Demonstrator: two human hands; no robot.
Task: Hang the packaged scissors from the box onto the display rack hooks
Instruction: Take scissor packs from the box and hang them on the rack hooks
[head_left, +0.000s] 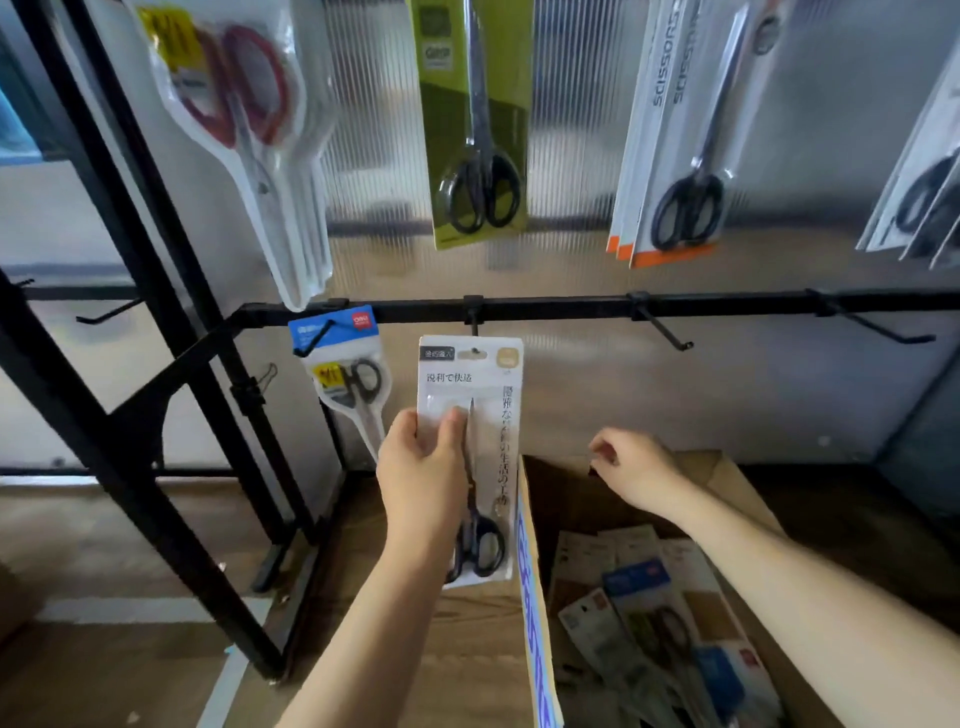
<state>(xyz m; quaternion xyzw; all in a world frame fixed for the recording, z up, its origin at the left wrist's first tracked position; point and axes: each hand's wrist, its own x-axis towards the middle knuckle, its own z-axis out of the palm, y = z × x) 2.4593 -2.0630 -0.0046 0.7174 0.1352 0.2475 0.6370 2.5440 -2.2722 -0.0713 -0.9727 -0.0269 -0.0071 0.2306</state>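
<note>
Several scissors packs (649, 613) lie in the cardboard box (727, 483).

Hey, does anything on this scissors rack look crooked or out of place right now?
Yes. The blue-topped scissors pack on the lower rail's leftmost hook hangs tilted, its tip swinging right, unlike the packs above. The white pack in the left hand sits just under the centre hook; I can't tell whether it is hooked on.
</note>
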